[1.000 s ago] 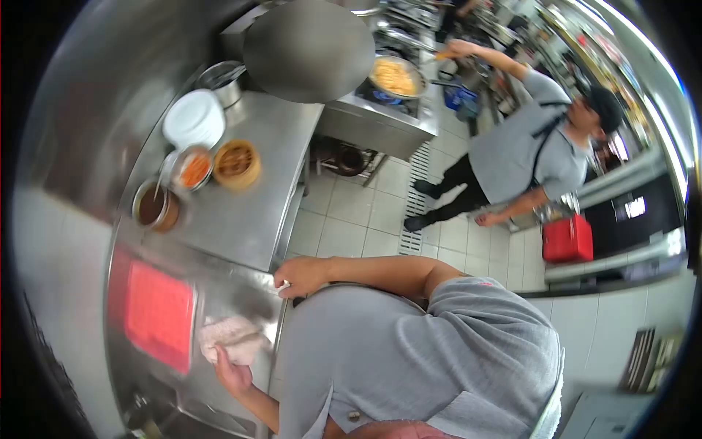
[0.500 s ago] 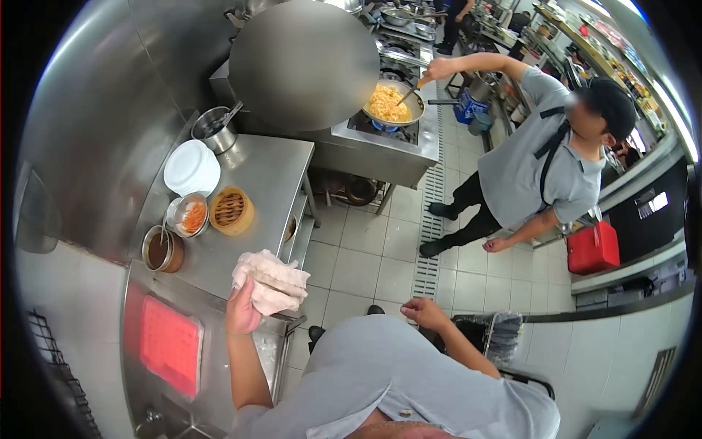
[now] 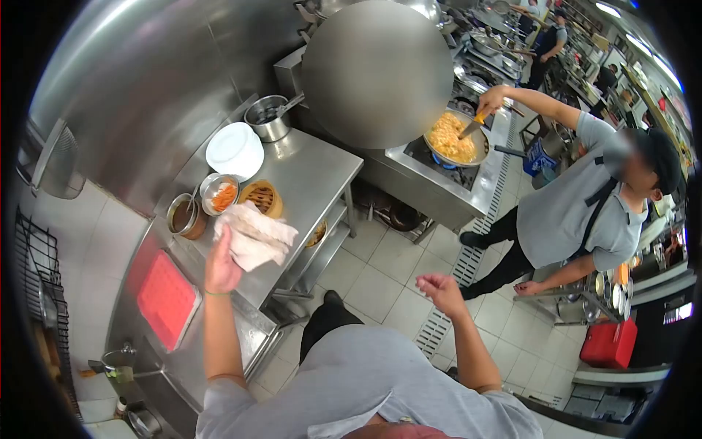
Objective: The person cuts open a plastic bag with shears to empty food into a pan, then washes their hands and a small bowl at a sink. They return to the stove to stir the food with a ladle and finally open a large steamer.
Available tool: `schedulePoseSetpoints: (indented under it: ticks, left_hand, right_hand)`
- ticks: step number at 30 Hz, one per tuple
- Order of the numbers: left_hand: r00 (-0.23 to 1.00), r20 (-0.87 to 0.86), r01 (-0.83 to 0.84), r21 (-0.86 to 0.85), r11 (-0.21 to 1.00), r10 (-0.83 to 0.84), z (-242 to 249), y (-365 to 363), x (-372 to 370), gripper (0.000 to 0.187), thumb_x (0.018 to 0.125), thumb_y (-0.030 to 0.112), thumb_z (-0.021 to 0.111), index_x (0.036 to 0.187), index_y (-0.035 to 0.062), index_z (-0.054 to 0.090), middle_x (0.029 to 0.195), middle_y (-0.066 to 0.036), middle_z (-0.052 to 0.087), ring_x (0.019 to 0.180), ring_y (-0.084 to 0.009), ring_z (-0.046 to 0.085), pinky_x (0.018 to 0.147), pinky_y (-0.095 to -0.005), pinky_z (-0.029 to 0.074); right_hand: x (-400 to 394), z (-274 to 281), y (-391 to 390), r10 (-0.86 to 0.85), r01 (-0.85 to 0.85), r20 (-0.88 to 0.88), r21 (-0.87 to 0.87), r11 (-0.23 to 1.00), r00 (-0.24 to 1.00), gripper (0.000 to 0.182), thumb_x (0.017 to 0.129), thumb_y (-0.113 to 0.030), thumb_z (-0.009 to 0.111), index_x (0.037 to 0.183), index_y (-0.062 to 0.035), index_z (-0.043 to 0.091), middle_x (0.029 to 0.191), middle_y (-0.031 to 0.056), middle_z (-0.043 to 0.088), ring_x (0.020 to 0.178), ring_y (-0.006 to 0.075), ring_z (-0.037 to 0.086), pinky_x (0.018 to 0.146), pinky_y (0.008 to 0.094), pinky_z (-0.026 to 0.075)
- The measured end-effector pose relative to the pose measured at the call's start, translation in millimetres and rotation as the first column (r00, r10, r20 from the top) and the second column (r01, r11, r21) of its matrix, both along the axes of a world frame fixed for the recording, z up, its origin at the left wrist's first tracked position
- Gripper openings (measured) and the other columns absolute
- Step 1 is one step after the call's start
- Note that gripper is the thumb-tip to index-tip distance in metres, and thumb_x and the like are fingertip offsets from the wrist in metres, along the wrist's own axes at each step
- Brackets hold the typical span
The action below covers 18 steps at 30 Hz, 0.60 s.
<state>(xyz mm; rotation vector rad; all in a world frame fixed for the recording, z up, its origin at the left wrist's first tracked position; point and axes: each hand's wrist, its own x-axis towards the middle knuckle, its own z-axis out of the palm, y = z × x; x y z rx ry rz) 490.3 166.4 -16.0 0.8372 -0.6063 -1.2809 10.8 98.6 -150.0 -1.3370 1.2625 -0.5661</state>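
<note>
My left hand (image 3: 219, 268) is raised over the steel counter (image 3: 311, 179) and grips a crumpled white cloth (image 3: 254, 235). The cloth hangs in front of a bamboo steamer basket (image 3: 265, 194). My right hand (image 3: 442, 290) floats over the tiled floor with fingers loosely curled and nothing in it. A red cutting board (image 3: 167, 298) lies on the lower counter just left of my left arm.
On the counter stand a white plate stack (image 3: 235, 150), a bowl of orange shreds (image 3: 219, 194), a sauce pot (image 3: 186, 216) and a steel pot (image 3: 268, 117). A co-worker in grey (image 3: 578, 212) stirs food in a wok (image 3: 453, 139). A floor drain grate (image 3: 468, 263) runs alongside.
My left hand lifted the cloth off the lower counter and carried it up towards the steamer basket. My right hand left the counter edge and now hangs free. The view has risen and swung.
</note>
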Motion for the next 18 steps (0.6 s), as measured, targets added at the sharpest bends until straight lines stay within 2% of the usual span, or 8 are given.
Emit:
schedulePoseSetpoints:
  ticks: [2,4,6,9,13,15,18]
  left_hand:
    - [0.995,0.042,-0.093,-0.031,0.995,0.094,3.5,-25.7,29.0,0.056,0.103,0.036,0.05,0.144,-0.0014,0.04,0.142,-0.012,0.052,0.131,-0.0249,0.05,0.11,-0.0412,0.041]
    - [0.993,0.07,-0.09,-0.108,0.99,0.098,10.8,-58.3,60.4,0.056,0.104,0.036,0.05,0.144,-0.0013,0.04,0.142,-0.012,0.051,0.131,-0.0245,0.05,0.11,-0.0409,0.04]
    - [0.994,0.095,-0.043,-0.177,0.983,0.06,27.7,-95.8,76.4,0.057,0.104,0.038,0.049,0.144,-0.0011,0.04,0.142,-0.012,0.051,0.131,-0.0245,0.05,0.11,-0.0408,0.041]
    - [0.997,0.03,-0.069,-0.191,0.979,0.076,49.3,-147.5,101.3,0.059,0.103,0.041,0.049,0.144,-0.0015,0.04,0.142,-0.012,0.05,0.131,-0.0251,0.05,0.11,-0.04,0.04]
    - [0.992,0.061,-0.099,-0.178,0.979,0.111,72.4,-203.4,122.7,0.057,0.103,0.041,0.049,0.14,-0.0019,0.044,0.138,-0.012,0.054,0.128,-0.0243,0.052,0.109,-0.0399,0.041]
    - [0.981,0.14,-0.106,-0.211,0.972,0.137,81.6,-231.6,137.4,0.054,0.103,0.04,0.05,0.137,-0.0015,0.047,0.134,-0.012,0.057,0.124,-0.0239,0.055,0.108,-0.04,0.042]
    - [0.979,0.158,-0.105,-0.17,0.98,0.132,106.2,-280.4,154.8,0.05,0.102,0.039,0.052,0.134,0.0001,0.051,0.129,-0.011,0.06,0.119,-0.0226,0.058,0.105,-0.0396,0.046]
  right_hand:
    - [27.1,29.2,-47.6,0.003,0.006,0.076,-0.123,0.992,0.997,0.024,0.094,-0.022,0.068,0.101,0.0008,0.071,0.079,-0.0006,0.065,0.071,0.0083,0.056,0.065,0.0253,0.047]
    - [51.7,57.2,-91.8,0.001,0.036,0.162,-0.226,0.974,0.987,0.021,0.096,-0.02,0.066,0.099,0.0005,0.07,0.083,0.0002,0.066,0.072,0.0082,0.056,0.065,0.0245,0.047]
    - [72.2,92.9,-131.0,-0.009,0.082,0.3,-0.23,0.97,0.954,0.02,0.097,-0.018,0.063,0.098,0.0012,0.068,0.084,0.0015,0.066,0.074,0.0077,0.057,0.066,0.0239,0.048]
    - [90.0,143.9,-185.4,-0.085,0.18,0.356,-0.241,0.954,0.93,0.018,0.098,-0.015,0.062,0.096,0.0016,0.068,0.083,0.0031,0.067,0.072,0.0079,0.059,0.065,0.0235,0.048]
    - [95.1,202.9,-250.2,-0.11,0.246,0.388,-0.322,0.914,0.915,0.016,0.097,-0.014,0.063,0.094,0.0004,0.069,0.083,0.0027,0.068,0.069,0.0072,0.058,0.063,0.0226,0.048]
    - [89.5,230.2,-285.0,-0.087,0.219,0.3,-0.44,0.871,0.95,0.016,0.096,-0.014,0.063,0.094,0.0003,0.07,0.081,0.0024,0.068,0.067,0.0071,0.058,0.061,0.022,0.047]
    - [81.3,280.6,-344.2,-0.065,0.198,0.253,-0.548,0.813,0.965,0.017,0.096,-0.015,0.064,0.094,0.0001,0.071,0.078,0.0011,0.068,0.065,0.0057,0.056,0.059,0.021,0.046]
